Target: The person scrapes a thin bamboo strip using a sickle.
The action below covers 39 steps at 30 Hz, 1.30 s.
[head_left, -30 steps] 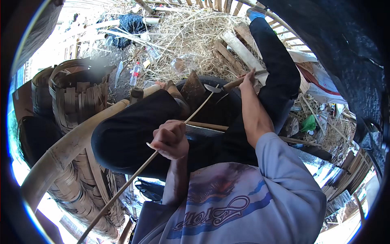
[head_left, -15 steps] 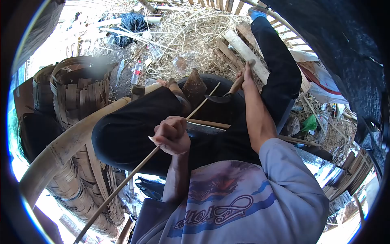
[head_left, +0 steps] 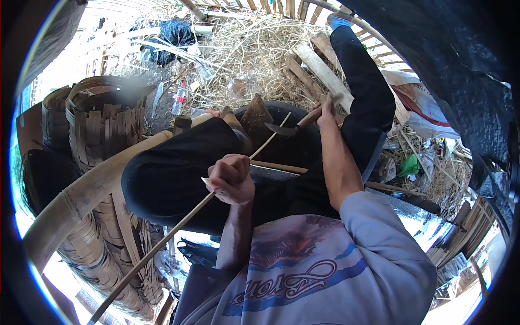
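Observation:
My left hand (head_left: 231,180) is closed in a fist around a long thin bamboo strip (head_left: 157,249), which slants from the lower left up to its pale tip above my lap. Closed on the wooden handle of a curved knife (head_left: 309,119) is my right hand (head_left: 326,112), out over my thigh. The knife's dark blade points left and crosses the strip near its far tip; whether the edge touches it I cannot tell. Beneath lies a black round container (head_left: 303,147), with a flat brown piece of wood (head_left: 256,115) standing at its left side.
Woven bamboo baskets (head_left: 103,127) and a thick bamboo pole (head_left: 86,197) are on the left. Shavings (head_left: 254,51) cover the ground ahead, with a plastic bottle (head_left: 179,98) and wooden boards (head_left: 325,70). Dark sheeting (head_left: 444,54) hangs at the right.
My right hand has shifted slightly left and down, and the knife blade has tilted, its tip moving left and slightly up across the strip. My left hand has barely moved.

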Available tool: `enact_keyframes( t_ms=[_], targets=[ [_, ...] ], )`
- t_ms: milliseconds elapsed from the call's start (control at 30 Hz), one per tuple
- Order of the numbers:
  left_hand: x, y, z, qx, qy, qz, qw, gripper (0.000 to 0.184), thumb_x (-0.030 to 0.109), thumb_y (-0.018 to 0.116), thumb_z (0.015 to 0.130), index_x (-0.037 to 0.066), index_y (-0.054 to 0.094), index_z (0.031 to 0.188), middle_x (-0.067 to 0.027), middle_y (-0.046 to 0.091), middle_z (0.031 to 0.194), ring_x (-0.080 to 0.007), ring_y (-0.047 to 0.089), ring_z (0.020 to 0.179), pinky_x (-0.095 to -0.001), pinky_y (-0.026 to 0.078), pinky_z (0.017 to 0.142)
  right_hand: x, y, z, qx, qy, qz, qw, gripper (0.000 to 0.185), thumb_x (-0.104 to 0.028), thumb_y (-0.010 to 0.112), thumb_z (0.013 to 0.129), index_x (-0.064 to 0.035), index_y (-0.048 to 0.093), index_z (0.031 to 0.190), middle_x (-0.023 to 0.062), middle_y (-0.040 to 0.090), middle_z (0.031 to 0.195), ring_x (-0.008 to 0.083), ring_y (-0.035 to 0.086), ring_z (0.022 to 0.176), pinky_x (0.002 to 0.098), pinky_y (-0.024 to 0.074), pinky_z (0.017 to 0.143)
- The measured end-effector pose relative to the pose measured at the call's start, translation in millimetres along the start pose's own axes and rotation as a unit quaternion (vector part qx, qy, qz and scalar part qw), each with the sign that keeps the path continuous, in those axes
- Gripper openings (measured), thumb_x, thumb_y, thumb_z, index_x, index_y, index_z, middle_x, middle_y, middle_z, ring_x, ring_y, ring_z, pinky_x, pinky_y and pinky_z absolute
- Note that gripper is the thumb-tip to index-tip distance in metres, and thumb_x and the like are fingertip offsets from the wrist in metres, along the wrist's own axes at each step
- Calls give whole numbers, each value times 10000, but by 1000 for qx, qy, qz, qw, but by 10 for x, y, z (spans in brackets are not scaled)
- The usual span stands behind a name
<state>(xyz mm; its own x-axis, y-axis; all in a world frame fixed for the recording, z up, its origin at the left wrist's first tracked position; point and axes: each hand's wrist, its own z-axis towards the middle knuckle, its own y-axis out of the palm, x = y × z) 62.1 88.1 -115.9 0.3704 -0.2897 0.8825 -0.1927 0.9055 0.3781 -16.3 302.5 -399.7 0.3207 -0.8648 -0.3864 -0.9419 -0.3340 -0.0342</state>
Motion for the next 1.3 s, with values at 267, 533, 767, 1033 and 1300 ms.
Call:
enact_keyframes(
  t_ms=[267,533,767,1033,1300],
  targets=[
    [2,-36,-14,10,5,-12,1000,519,493,286,941,141,242,563,50,165,429,-54,87,379,-234,79,360,68,-85,-49,5,1,-25,1000,531,-539,542,811,-63,407,1003,68,452,589,178,462,460,324,445,442],
    [3,-75,-46,30,-1,-13,999,511,481,292,944,140,238,566,48,161,432,-53,90,384,-241,76,369,83,-104,-114,-66,25,-33,997,524,-584,554,777,-77,433,835,35,436,553,156,446,437,307,409,406],
    [-1,-56,-41,36,4,-24,999,521,487,305,939,140,230,559,46,153,433,-57,86,384,-244,78,372,119,-182,24,-62,6,-69,996,523,-582,555,778,-76,426,771,45,446,541,180,471,443,309,430,415],
    [-26,-45,-79,40,19,-36,998,526,444,337,943,101,246,555,49,175,456,-44,157,358,-222,109,354,134,-218,-122,-39,-76,-61,994,512,-547,532,816,-92,437,1028,49,467,588,167,460,439,293,440,450],
    [-11,-20,-57,115,6,-8,993,508,485,268,947,144,219,573,43,154,440,-60,72,410,-254,73,391,133,-284,24,-25,-176,18,984,533,-535,419,883,-92,358,1172,68,463,618,174,468,455,294,441,462]
  ],
)
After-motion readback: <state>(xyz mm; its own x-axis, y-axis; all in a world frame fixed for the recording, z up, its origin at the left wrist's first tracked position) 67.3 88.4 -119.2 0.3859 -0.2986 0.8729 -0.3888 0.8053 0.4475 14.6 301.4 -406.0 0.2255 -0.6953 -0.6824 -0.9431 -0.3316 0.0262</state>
